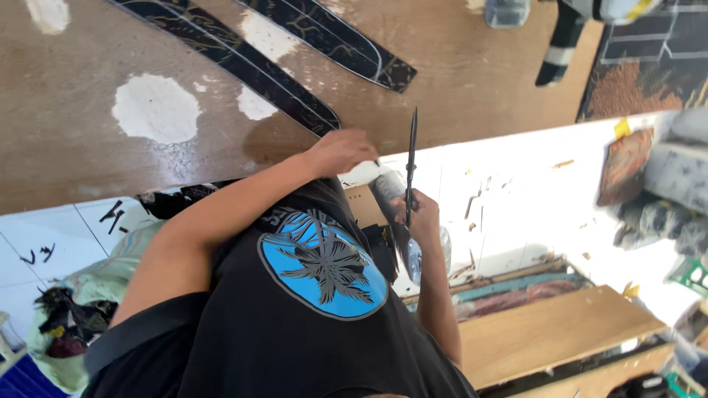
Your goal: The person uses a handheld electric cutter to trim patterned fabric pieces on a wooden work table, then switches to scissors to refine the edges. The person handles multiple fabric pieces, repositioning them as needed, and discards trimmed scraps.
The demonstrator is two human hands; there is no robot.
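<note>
Hands apart: right hand [422, 215] grips scissors [411, 166], left hand [341, 151] presses board [88, 155].

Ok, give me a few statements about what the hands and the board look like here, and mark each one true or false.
1. The right hand grips a long dark blade that points away from the person. True.
2. The left hand rests at the edge of the brown board. True.
3. The left hand holds a hammer. False: no tool shows in it; it only lies on the board's edge.
4. Dark patterned strips lie on the board. True.
5. The board is evenly brown. False: it has white patches.
6. The shirt emblem is red and square. False: it is a blue oval.
</note>
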